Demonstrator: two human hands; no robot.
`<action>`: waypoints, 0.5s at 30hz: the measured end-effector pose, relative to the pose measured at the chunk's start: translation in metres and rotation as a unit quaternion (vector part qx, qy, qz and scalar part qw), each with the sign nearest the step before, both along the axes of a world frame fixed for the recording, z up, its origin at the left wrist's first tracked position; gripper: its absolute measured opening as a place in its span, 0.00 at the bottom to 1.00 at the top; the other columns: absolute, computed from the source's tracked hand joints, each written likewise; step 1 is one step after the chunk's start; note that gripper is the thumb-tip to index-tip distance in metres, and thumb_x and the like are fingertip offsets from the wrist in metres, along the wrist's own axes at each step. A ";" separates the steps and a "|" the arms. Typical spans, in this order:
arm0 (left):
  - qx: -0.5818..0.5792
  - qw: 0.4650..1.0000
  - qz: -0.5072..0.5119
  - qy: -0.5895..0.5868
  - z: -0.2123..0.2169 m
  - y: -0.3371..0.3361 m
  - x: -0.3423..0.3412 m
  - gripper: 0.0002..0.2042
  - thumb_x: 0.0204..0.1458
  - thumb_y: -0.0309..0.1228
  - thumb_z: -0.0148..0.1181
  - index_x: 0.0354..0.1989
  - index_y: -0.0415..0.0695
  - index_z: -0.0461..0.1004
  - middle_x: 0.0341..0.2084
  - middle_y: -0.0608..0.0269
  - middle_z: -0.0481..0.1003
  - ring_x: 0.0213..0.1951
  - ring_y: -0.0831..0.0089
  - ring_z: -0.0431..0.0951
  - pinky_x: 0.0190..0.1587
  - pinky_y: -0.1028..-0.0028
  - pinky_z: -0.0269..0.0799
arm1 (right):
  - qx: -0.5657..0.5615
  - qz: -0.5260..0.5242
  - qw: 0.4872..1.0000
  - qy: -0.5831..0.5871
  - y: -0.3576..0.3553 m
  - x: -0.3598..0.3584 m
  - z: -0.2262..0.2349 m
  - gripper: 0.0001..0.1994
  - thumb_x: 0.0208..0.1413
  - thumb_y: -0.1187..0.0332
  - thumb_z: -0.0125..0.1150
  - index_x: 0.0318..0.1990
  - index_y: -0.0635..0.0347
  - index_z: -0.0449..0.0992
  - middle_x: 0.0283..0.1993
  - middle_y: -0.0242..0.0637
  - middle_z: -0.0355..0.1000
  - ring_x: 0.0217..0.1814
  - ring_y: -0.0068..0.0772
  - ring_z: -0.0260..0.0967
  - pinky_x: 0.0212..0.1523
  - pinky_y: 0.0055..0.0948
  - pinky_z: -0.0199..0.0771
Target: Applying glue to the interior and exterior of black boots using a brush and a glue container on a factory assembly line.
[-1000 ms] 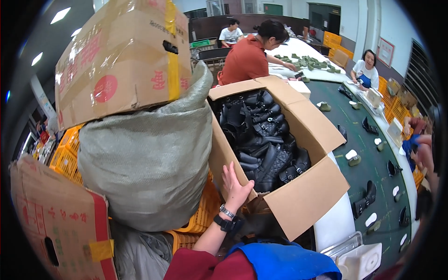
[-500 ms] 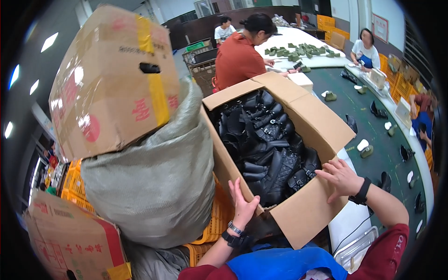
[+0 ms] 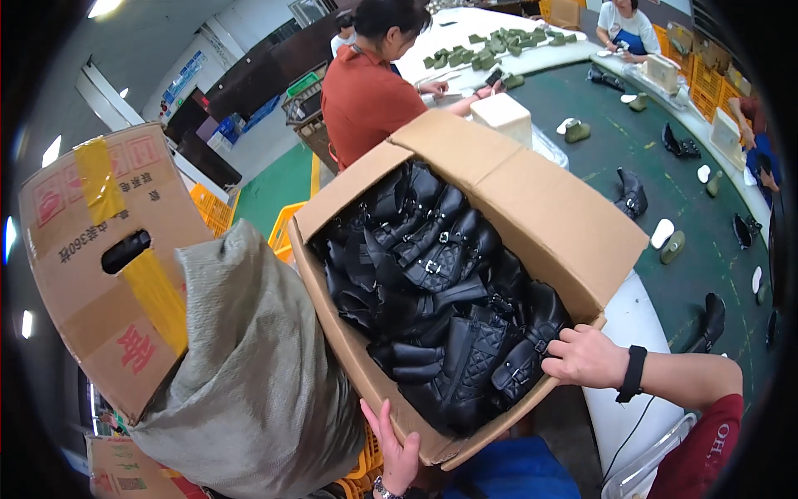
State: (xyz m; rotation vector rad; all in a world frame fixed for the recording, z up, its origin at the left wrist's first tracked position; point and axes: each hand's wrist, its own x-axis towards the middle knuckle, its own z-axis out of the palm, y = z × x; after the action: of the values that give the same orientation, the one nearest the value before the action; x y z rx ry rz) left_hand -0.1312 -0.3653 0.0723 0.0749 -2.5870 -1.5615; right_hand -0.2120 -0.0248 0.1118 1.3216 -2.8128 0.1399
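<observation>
A large open cardboard box [image 3: 555, 218] stands tilted in front of me, packed with black leather boot uppers [image 3: 445, 258] that have buckles and quilted panels. My right hand [image 3: 584, 356] is closed over the rim at the box's near right corner, fingers curled at the edge beside a buckled piece. Against the outside of the near left corner rests my left hand [image 3: 394, 449], its fingers stretched out along the cardboard wall. The box's underside is hidden.
Left of the box, a grey woven sack [image 3: 258, 374] bulges beside another carton [image 3: 108, 241]. A green conveyor belt [image 3: 611, 158] at right carries boots and white insoles. A co-worker in an orange-red shirt [image 3: 366, 100] sits beyond the box, near a white block [image 3: 501, 116].
The box appears larger and nearer, and its near flap no longer sticks out toward me. My right hand has gone from spread fingers to a curled grip on the rim. My view has shifted.
</observation>
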 end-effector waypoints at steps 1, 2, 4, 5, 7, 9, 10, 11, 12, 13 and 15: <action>-0.049 0.999 -0.015 -0.004 0.004 0.004 0.003 0.37 0.43 0.35 0.52 0.64 0.41 0.46 0.66 0.46 0.29 0.66 0.59 0.41 0.64 0.67 0.40 | 0.005 -0.010 1.000 0.021 0.001 0.001 -0.006 0.11 0.39 0.58 0.62 0.24 0.48 0.67 0.27 0.27 0.62 0.32 0.29 0.64 0.29 0.30 0.63; -0.033 0.999 -0.018 0.030 0.005 0.009 0.011 0.37 0.42 0.42 0.60 0.61 0.43 0.53 0.65 0.43 0.33 0.66 0.51 0.40 0.64 0.58 0.40 | 0.004 -0.007 1.000 0.017 0.001 0.000 -0.008 0.11 0.39 0.58 0.62 0.24 0.48 0.67 0.27 0.27 0.62 0.32 0.29 0.64 0.29 0.30 0.63; -0.174 0.982 -0.062 0.043 0.016 0.010 0.022 0.43 0.37 0.46 0.66 0.61 0.41 0.52 0.61 0.39 0.45 0.61 0.44 0.50 0.61 0.51 0.43 | -0.033 -0.012 0.999 0.030 -0.002 -0.003 -0.006 0.09 0.39 0.59 0.60 0.22 0.48 0.67 0.27 0.27 0.61 0.31 0.28 0.63 0.28 0.29 0.63; -0.311 0.943 -0.106 0.056 0.021 0.011 0.026 0.50 0.32 0.50 0.71 0.62 0.40 0.52 0.56 0.35 0.58 0.55 0.38 0.59 0.58 0.43 0.47 | -0.032 -0.007 0.999 0.032 -0.004 -0.002 -0.004 0.09 0.39 0.59 0.60 0.22 0.48 0.67 0.27 0.27 0.61 0.31 0.28 0.63 0.28 0.29 0.63; -0.287 0.946 -0.083 0.124 0.023 0.018 0.023 0.46 0.28 0.54 0.70 0.56 0.45 0.59 0.51 0.39 0.63 0.52 0.36 0.62 0.55 0.38 0.45 | -0.036 -0.015 0.999 0.020 -0.005 -0.002 0.003 0.09 0.39 0.59 0.61 0.23 0.47 0.67 0.26 0.27 0.61 0.30 0.28 0.63 0.28 0.28 0.62; -0.295 0.938 -0.138 0.117 0.017 0.015 0.026 0.41 0.34 0.49 0.70 0.56 0.45 0.58 0.63 0.39 0.38 0.64 0.39 0.37 0.62 0.47 0.39 | -0.037 -0.010 0.999 0.021 -0.006 0.003 0.003 0.10 0.37 0.58 0.63 0.23 0.48 0.69 0.26 0.28 0.62 0.30 0.30 0.64 0.28 0.29 0.63; -0.287 0.942 -0.121 0.122 0.007 0.014 0.025 0.42 0.24 0.51 0.75 0.50 0.47 0.61 0.61 0.38 0.44 0.62 0.33 0.38 0.59 0.40 0.39 | -0.031 -0.020 0.999 0.012 -0.007 0.002 0.003 0.11 0.36 0.58 0.65 0.23 0.49 0.69 0.26 0.28 0.62 0.31 0.31 0.64 0.28 0.30 0.64; -0.282 0.944 -0.112 0.129 -0.001 0.016 0.025 0.42 0.24 0.51 0.75 0.50 0.47 0.61 0.61 0.38 0.44 0.62 0.33 0.38 0.59 0.40 0.39 | -0.021 -0.034 0.999 0.001 -0.006 0.004 0.003 0.12 0.35 0.57 0.66 0.24 0.49 0.70 0.26 0.29 0.62 0.31 0.32 0.64 0.28 0.31 0.64; -0.270 0.944 -0.107 0.155 -0.007 0.017 0.028 0.41 0.25 0.50 0.75 0.49 0.47 0.61 0.60 0.39 0.45 0.62 0.34 0.40 0.59 0.40 0.39 | -0.016 -0.038 0.999 0.001 -0.008 0.005 0.004 0.13 0.33 0.57 0.68 0.24 0.50 0.71 0.24 0.30 0.65 0.31 0.33 0.67 0.27 0.33 0.66; -0.259 0.943 -0.100 0.182 -0.011 0.017 0.030 0.40 0.26 0.49 0.75 0.49 0.47 0.61 0.59 0.40 0.47 0.62 0.35 0.41 0.59 0.40 0.40 | -0.009 -0.030 0.999 0.011 -0.009 0.004 0.002 0.13 0.33 0.57 0.68 0.24 0.50 0.71 0.24 0.30 0.65 0.31 0.33 0.67 0.27 0.33 0.66; -0.253 0.940 -0.081 0.214 -0.018 0.018 0.034 0.37 0.27 0.48 0.75 0.46 0.47 0.62 0.57 0.42 0.50 0.61 0.37 0.45 0.58 0.39 0.40 | 0.002 -0.017 1.000 -0.026 -0.010 0.005 -0.004 0.14 0.33 0.56 0.68 0.23 0.51 0.72 0.22 0.31 0.68 0.29 0.34 0.69 0.27 0.33 0.68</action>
State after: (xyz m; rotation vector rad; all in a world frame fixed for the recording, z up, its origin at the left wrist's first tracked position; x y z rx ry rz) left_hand -0.0967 -0.3474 0.0547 -0.4781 -2.5750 -0.7774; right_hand -0.2074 -0.0347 0.1080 1.2875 -2.8784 0.1712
